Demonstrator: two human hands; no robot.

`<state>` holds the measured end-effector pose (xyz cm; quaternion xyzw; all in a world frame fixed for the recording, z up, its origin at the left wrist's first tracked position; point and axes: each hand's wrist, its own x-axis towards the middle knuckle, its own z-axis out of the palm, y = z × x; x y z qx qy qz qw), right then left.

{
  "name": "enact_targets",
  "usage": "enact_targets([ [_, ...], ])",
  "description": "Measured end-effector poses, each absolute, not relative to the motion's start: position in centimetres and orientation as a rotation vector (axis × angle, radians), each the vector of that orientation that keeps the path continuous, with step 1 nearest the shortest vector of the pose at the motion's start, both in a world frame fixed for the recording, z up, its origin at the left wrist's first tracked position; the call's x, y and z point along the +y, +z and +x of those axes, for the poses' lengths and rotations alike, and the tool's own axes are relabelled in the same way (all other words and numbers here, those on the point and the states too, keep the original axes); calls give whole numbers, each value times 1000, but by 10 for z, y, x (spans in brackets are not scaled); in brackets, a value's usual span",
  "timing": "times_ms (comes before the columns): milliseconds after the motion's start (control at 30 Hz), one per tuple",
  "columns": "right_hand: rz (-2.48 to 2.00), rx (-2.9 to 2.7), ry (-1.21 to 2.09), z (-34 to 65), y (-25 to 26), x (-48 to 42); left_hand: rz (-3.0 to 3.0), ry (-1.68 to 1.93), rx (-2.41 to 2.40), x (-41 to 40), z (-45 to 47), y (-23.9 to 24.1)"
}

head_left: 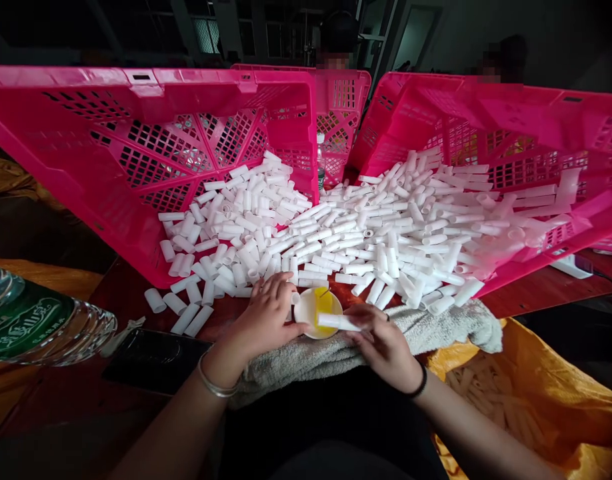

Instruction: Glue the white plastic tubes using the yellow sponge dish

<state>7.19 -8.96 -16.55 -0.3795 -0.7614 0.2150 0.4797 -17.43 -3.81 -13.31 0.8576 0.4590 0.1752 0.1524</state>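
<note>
My right hand [381,343] grips a slim white plastic tube [336,322], its free end pointing left over a small white dish [302,310]. Yellow stuff [324,303] covers part of the dish, and a thin dark stick seems to lie at its far rim. On the dish's left side is my left hand [269,310], fingers curled around a short white tube [295,299] whose round end faces the dish. The left thumb lies by the dish's near edge. Beneath the dish and my right hand is a rolled grey towel [306,367].
Two tipped pink crates [86,127], [511,100] spill heaped white tubes [366,227] onto the red table. At left are a water bottle [41,320] and a dark phone [151,360]. A yellow sack [551,373] with tubes stands at right. People sit beyond the crates.
</note>
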Motion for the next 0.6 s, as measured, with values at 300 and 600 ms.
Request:
enact_targets([
  [300,-1120,-1485,1227,64,-113,-101,2632,485,1146,-74,-168,-95],
  [600,-964,-2122,446,58,-103,-141,1554,144,842,-141,-109,-106],
])
